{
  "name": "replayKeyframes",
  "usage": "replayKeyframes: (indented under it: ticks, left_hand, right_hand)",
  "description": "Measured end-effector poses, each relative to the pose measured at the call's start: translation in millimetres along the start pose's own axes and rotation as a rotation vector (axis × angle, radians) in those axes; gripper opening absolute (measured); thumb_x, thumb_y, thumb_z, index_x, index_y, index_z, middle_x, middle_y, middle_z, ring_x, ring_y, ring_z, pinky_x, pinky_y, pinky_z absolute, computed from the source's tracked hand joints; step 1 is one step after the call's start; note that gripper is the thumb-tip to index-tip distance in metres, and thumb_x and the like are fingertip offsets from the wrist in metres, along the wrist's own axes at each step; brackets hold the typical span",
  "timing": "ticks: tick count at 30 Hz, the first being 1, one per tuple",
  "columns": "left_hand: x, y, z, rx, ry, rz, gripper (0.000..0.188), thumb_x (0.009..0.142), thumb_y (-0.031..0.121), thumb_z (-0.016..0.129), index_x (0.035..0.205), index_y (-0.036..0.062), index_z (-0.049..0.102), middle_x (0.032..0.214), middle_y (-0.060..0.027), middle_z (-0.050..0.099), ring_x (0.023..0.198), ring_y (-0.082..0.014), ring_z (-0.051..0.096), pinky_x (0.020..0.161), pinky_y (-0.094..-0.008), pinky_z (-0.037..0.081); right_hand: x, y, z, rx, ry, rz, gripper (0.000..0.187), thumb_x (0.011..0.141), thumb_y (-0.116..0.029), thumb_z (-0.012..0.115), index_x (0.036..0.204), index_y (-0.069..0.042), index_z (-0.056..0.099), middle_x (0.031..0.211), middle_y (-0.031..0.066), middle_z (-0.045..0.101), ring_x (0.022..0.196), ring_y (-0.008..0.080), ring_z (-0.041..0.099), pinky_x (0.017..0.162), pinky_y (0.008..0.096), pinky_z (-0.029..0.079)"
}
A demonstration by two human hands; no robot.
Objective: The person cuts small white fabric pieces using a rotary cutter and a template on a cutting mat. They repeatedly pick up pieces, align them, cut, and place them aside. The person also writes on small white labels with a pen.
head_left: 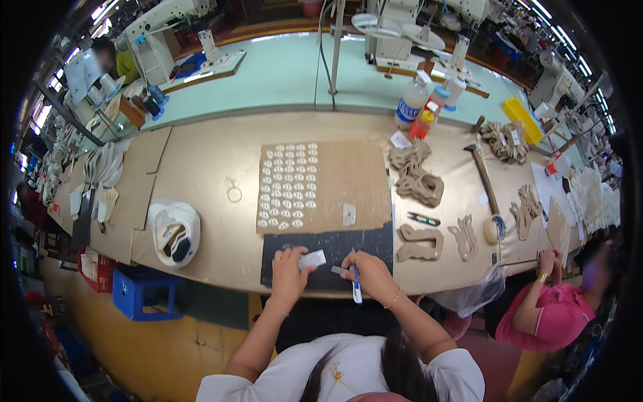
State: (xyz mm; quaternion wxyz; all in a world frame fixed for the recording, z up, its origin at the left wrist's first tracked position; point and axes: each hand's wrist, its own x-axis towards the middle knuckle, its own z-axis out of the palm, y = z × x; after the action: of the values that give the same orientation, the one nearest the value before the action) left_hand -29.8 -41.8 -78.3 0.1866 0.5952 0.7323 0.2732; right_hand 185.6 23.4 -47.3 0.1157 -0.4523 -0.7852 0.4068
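Observation:
Over the black mat [328, 242], my left hand [288, 273] pinches a small pale, partly see-through rectangular piece [313, 259]. My right hand [372, 273] is closed around a blue-and-white pen [357, 288], which points down toward me. A small greyish flat piece [339, 270] sticks out at the right fingertips; what it is I cannot make out. Beyond the mat lies a cardboard sheet [351, 174]. Rows of small white rounded pieces [288, 187] cover its left half, and a pale translucent rectangle [349, 214] rests near its lower right.
Beige shaped cutouts [420, 242], green-handled thread snips [423, 219], a tape roll [495, 229] and a hammer [483, 177] lie to the right. Bottles [410, 104] stand behind. At left sits a white shoe-like item [174, 233]. A person in pink [546, 315] works at far right.

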Motion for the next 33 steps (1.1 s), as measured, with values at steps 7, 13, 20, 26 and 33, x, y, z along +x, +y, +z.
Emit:
replayKeyframes:
  ticks: [7, 13, 20, 26, 33]
  left_hand:
    - [4.8, 13.4, -8.1, -0.017, -0.059, -0.031, 0.038, 0.069, 0.012, 0.087, 0.101, 0.0064, 0.069, 0.107, -0.0141, 0.053, 0.103, -0.0358, 0.052, 0.091, -0.0443, 0.045]
    - [6.2, 7.0, -15.8, -0.054, -0.088, -0.092, 0.038, 0.070, 0.018, 0.088, 0.100, 0.0072, 0.068, 0.104, -0.0153, 0.054, 0.102, -0.0371, 0.052, 0.090, -0.0450, 0.044]
    - [8.7, 6.7, -12.2, -0.031, -0.115, -0.096, 0.039, 0.067, 0.019, 0.090, 0.097, 0.0075, 0.068, 0.100, -0.0137, 0.057, 0.101, -0.0354, 0.053, 0.090, -0.0432, 0.045]
    - [8.8, 1.5, -12.8, -0.026, -0.126, -0.034, 0.036, 0.069, 0.018, 0.088, 0.095, 0.0063, 0.066, 0.092, -0.0112, 0.059, 0.092, -0.0331, 0.053, 0.084, -0.0427, 0.044]
    - [3.0, 10.6, -11.9, -0.117, -0.150, -0.054, 0.029, 0.080, 0.016, 0.079, 0.104, 0.0055, 0.066, 0.098, -0.0135, 0.062, 0.100, -0.0369, 0.060, 0.088, -0.0445, 0.049]
  right_hand:
    - [108.9, 20.6, -115.1, 0.112, 0.387, -0.251, 0.025, 0.091, 0.003, 0.063, 0.116, 0.000, 0.067, 0.088, 0.0063, 0.068, 0.075, 0.0145, 0.066, 0.070, 0.0291, 0.054]
    - [264.4, -33.6, -260.3, 0.117, 0.808, -0.267, 0.028, 0.087, -0.014, 0.077, 0.114, -0.006, 0.071, 0.073, 0.0004, 0.064, 0.063, 0.0063, 0.058, 0.059, 0.0239, 0.046]
    - [357.3, -17.7, -342.0, -0.130, 1.279, -0.051, 0.025, 0.080, -0.030, 0.082, 0.097, -0.013, 0.074, 0.088, 0.0120, 0.074, 0.084, 0.0310, 0.071, 0.075, 0.0410, 0.054]
    - [379.6, -24.8, -347.6, -0.208, 1.199, 0.199, 0.023, 0.084, -0.036, 0.079, 0.099, -0.021, 0.074, 0.103, 0.0050, 0.076, 0.099, 0.0299, 0.071, 0.085, 0.0431, 0.054]
    - [357.0, -13.8, -351.2, -0.034, 1.312, -0.249, 0.028, 0.093, -0.037, 0.071, 0.109, -0.014, 0.072, 0.102, 0.0103, 0.074, 0.094, 0.0268, 0.070, 0.081, 0.0357, 0.052]
